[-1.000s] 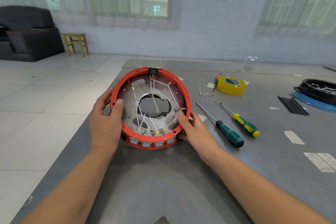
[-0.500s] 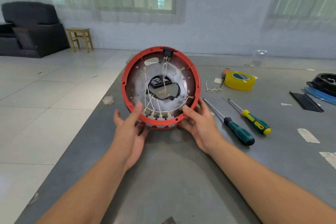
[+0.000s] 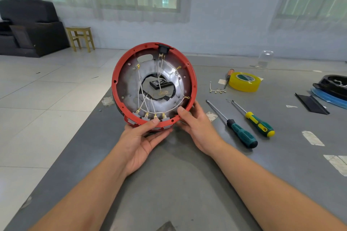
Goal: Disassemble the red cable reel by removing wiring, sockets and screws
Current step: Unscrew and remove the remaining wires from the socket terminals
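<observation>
Head view looks down at a gray table (image 3: 187, 184) where a person holds up the red cable reel (image 3: 153, 84). It stands on its edge, tipped up so its open inside faces the person. Its low edge sits in both hands, above the table's left part.

The left hand (image 3: 142, 137) is palm up under the reel's bottom. Its thumb presses on the red rim and its fingers curl round below, so it grips the reel. The right hand (image 3: 197, 127) holds the lower right of the rim, thumb on the front and fingers behind.

Inside the reel is a silver plate with a big hole in the middle. Thin white wires (image 3: 148, 103) cross over it, with small gold ends. Four gray sockets (image 3: 150, 116) sit in a row at the bottom, just by the left thumb. A black switch part (image 3: 163, 48) sits at the top of the rim.

On the table to the right lie two screwdrivers side by side, one with a dark green handle (image 3: 242, 134) and one with a yellow and green handle (image 3: 260, 124). Farther back is a roll of yellow tape (image 3: 245, 81), with a small orange screwdriver (image 3: 228, 77) just beside it. A loose wire piece (image 3: 216, 90) lies near the tape. At the far right edge is a black part on a blue ring (image 3: 332, 90).
</observation>
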{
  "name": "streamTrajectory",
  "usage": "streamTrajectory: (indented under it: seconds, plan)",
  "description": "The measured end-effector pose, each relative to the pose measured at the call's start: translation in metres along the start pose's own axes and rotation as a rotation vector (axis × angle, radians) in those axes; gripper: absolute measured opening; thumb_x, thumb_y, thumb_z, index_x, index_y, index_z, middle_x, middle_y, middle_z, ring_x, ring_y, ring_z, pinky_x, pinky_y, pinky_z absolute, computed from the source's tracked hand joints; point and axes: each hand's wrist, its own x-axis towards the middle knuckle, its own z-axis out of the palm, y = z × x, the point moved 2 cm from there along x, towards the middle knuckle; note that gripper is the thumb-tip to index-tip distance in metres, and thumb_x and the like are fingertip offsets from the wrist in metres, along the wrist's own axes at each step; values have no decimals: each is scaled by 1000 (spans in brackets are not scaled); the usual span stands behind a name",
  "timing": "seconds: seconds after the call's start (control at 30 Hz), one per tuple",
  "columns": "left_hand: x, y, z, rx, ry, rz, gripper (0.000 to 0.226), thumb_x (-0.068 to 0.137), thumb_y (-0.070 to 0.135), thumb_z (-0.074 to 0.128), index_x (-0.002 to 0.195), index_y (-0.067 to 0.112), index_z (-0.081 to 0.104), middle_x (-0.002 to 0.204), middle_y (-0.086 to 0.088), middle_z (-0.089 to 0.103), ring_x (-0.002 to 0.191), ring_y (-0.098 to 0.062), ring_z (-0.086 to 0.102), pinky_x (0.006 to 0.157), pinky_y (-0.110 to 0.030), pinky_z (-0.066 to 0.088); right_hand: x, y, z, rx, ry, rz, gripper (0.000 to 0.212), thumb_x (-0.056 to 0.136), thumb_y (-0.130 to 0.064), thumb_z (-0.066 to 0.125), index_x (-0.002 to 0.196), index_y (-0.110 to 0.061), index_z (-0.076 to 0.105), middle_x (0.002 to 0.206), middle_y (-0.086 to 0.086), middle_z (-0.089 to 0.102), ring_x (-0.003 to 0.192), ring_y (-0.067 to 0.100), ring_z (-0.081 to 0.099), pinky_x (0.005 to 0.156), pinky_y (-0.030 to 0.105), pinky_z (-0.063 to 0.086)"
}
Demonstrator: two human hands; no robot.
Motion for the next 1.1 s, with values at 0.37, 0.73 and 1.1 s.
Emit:
streamTrajectory:
  seconds: [0.37,0.73,1.1]
  plan:
    - [1,6,-8,-28,69,99,81,82,-13,72,153,9,39,130,-31,69,115,-45,72,93,-60,60,-46,-43,-72,-1843,340,-96,38,101,-45,45,130,-27,63,147,1,52,131,28,50,102,44,42]
    - [2,7,-11,-45,138,163,83,85,-18,69,151,17,34,131,-30,68,110,-44,75,87,-62,62,-51,-30,-74,-1684,268,87,49,99,-15,42,147,-25,44,124,10,61,114,32,53,80,38,42]
    - [7,17,-23,-83,190,225,80,89,-19,66,151,20,35,137,-26,66,112,-43,74,91,-60,61,-62,-31,-42,-703,239,-354,53,109,-21,44,153,-48,33,135,-24,57,97,13,66,82,26,54]
